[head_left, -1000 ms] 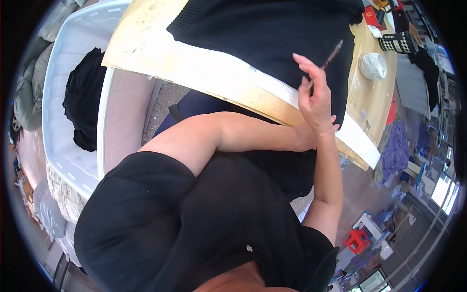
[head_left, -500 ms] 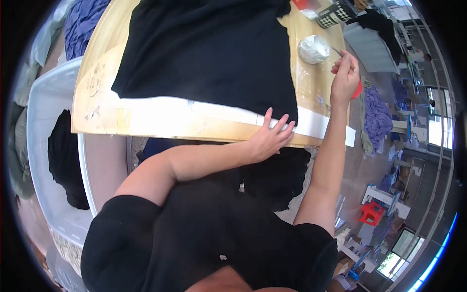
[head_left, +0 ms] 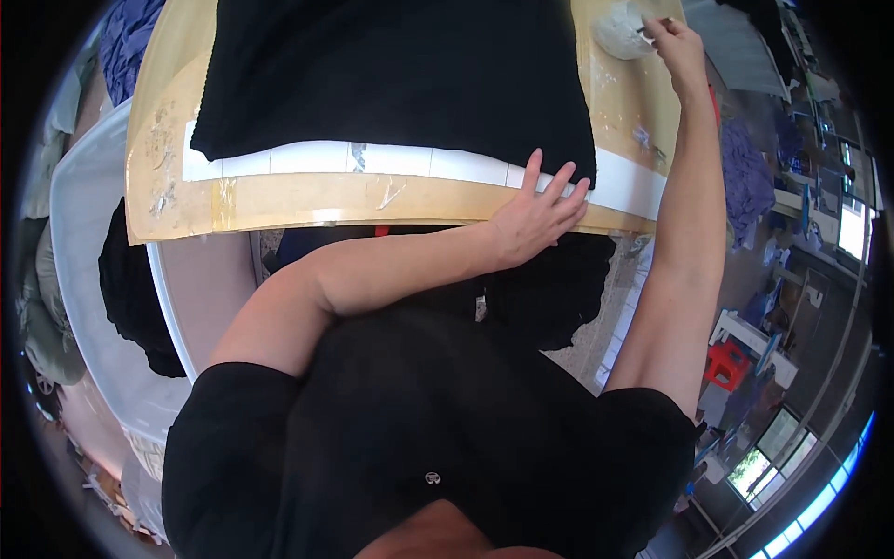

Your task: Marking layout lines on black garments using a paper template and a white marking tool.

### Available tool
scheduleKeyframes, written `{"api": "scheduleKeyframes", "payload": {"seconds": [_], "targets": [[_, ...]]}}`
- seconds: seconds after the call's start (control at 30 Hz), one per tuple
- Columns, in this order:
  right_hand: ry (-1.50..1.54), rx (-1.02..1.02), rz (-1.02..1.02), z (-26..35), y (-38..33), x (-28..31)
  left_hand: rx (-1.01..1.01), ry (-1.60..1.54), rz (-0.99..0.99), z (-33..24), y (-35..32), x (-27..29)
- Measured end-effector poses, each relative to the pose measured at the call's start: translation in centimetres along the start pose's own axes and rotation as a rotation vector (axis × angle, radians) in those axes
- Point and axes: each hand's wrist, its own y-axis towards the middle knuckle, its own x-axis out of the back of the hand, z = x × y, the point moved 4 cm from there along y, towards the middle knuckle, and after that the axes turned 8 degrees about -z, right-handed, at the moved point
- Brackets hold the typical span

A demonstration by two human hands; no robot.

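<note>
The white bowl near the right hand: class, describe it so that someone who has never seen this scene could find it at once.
Start at the wooden table with the black garment spread over it. Follow the table to its far right corner, beyond the garment's edge, where the right hand reaches with a thin tool. The bowl sits under those fingertips: small, round and whitish, the only dish on the bare wood.

You see the scene in bright, even daylight. The windows at the far right glare white and wash out. The pale desk is well lit, and your left hand casts only a soft shadow on it. The black cloth swallows detail. Straight edges bow toward the dark circular rim, where things smear and lose focus.
</note>
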Motion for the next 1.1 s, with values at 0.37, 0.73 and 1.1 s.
{"api": "scheduleKeyframes", "payload": {"seconds": [0.37,0.73,1.1], "targets": [[0.518,-0.167,-0.087,-3.6,-2.3,2.6,0.001,0.042,-0.039,-0.6,-0.2,0.1],[0.669,-0.205,-0.389,4.3,-25.5,5.4,0.015,0.021,-0.067,-0.6,0.0,-0.1],[0.566,-0.171,-0.251,2.9,-27.8,2.4,0.015,0.037,-0.093,-0.7,-0.1,-0.3]]}}
